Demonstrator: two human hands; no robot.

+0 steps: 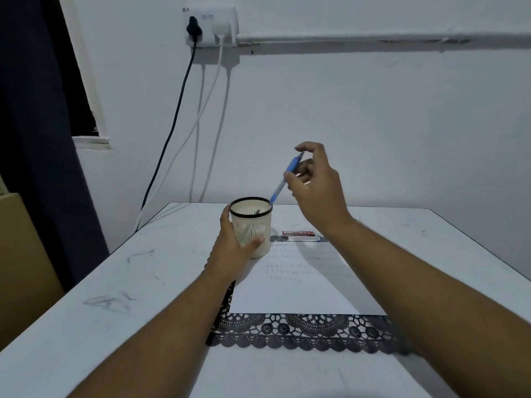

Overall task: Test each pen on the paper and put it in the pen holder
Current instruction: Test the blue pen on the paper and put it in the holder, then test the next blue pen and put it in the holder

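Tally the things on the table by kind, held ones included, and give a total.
Pen holder: 1
Blue pen, tip at the holder's rim: 1
Green pen inside the holder: 1
Paper: 1
Lace mat: 1
Small boxes behind the paper: 2
Total: 7

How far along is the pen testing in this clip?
Done: the white paper sheet carries several rows of marks, and the cream perforated pen holder already contains at least one pen. In hand: the right hand lowers a blue pen into the holder, steadied by the left hand. Left: two pen-like items lie beyond the paper.
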